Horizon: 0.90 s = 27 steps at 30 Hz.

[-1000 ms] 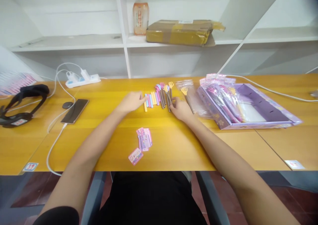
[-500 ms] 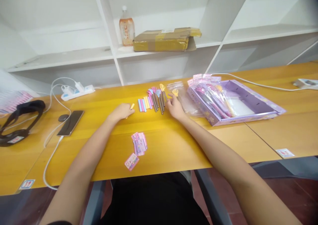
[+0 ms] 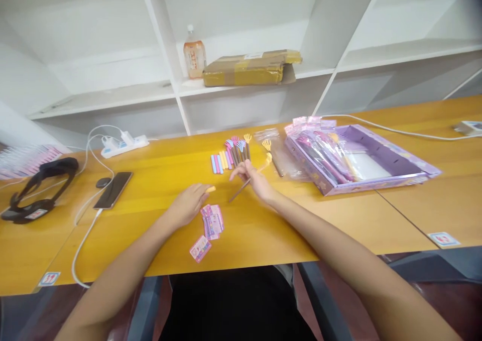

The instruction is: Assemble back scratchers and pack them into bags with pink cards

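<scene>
Left hand (image 3: 187, 205) shifts nearer cards (image 3: 213, 222), pinching yellow tube (image 3: 211, 189) just beyond them, tip apparently left free; right hand (image 3: 257, 181), beyond and right of cards, grips scratcher (image 3: 239, 191) mid-rod, seemingly for balance.

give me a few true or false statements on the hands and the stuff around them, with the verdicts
1. The left hand holds a short yellow piece. True.
2. The right hand holds nothing. False; it holds a thin rod with a yellow head.
3. The cards near the left hand are green. False; they are pink and purple.
4. On the shelf, the bottle stands left of the cardboard box. True.
5. The phone stands upright. False; it lies flat on the table.
</scene>
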Available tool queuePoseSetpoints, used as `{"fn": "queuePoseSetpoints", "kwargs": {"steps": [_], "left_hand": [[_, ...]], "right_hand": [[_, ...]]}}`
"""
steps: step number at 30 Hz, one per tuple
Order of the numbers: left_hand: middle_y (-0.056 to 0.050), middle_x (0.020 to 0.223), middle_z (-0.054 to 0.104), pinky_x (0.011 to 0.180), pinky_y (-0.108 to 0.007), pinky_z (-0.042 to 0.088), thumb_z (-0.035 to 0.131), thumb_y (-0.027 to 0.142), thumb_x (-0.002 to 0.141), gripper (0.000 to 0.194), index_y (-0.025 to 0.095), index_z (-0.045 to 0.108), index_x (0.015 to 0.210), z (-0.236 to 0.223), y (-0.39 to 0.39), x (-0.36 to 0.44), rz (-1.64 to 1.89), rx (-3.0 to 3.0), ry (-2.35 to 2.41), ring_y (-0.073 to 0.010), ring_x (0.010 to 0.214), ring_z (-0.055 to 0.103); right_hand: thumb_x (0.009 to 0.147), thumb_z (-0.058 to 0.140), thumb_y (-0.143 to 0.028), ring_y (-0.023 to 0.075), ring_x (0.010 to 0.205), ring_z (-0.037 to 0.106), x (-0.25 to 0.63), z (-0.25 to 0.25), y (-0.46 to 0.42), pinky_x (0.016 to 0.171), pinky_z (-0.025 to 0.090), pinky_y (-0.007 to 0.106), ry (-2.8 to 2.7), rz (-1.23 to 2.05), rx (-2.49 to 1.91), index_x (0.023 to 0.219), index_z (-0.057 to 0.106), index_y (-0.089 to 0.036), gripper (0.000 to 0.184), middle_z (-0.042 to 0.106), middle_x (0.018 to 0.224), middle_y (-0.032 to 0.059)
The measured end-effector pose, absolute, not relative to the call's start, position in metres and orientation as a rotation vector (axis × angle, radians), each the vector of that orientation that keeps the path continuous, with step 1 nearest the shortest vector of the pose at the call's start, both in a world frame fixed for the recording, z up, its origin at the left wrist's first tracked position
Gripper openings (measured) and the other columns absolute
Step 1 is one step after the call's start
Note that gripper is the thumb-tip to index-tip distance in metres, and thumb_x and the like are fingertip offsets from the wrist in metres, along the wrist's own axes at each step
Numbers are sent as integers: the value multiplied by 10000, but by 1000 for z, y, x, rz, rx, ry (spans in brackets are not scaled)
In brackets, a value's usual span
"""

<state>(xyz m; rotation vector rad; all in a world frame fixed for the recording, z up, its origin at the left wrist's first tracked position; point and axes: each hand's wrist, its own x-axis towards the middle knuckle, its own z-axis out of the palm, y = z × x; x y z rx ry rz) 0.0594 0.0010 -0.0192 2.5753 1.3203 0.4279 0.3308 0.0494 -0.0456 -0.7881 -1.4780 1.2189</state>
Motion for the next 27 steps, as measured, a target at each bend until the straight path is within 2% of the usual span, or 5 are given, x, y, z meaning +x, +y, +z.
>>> {"fn": "queuePoseSetpoints", "kwargs": {"steps": [3,5,10,21,27], "left_hand": [[-111,1273,716,1020,-405,537,318,444,1135,454,205,609,1389,-25,3,52,419,2573,1349,-254,1155,689],[-109,1306,714,1024,-402,543,317,458,1135,465,209,606,1401,-24,4,51,427,2562,1336,-253,1172,692],[-102,1425,678,1105,-406,509,301,461,1140,481,209,586,1434,-22,-2,56,461,2565,1258,-255,1290,652],[-87,1417,687,1096,-388,507,304,432,1140,464,234,602,1436,-19,-5,58,460,2561,1238,-244,1286,651],[-98,1236,740,966,-353,544,297,428,1139,470,215,639,1382,-28,-5,57,397,2571,1180,-237,1126,709]], "right_hand": [[907,158,-971,138,487,235,334,-40,43,513,206,315,-1417,1396,-754,652,640,-228,921,291,515,-25],[915,199,-964,124,453,172,337,-36,41,512,138,309,-1344,1495,-697,687,637,-227,887,248,472,-49],[942,468,-868,117,458,253,338,-34,38,530,175,298,-1272,1439,-669,784,661,-223,691,346,472,-57],[974,521,-755,125,444,302,335,-43,36,536,252,309,-1258,1397,-690,723,632,-232,591,386,460,-45],[954,419,-861,132,450,347,332,-46,36,521,280,307,-1361,1398,-750,716,625,-230,704,433,491,-26]]}}
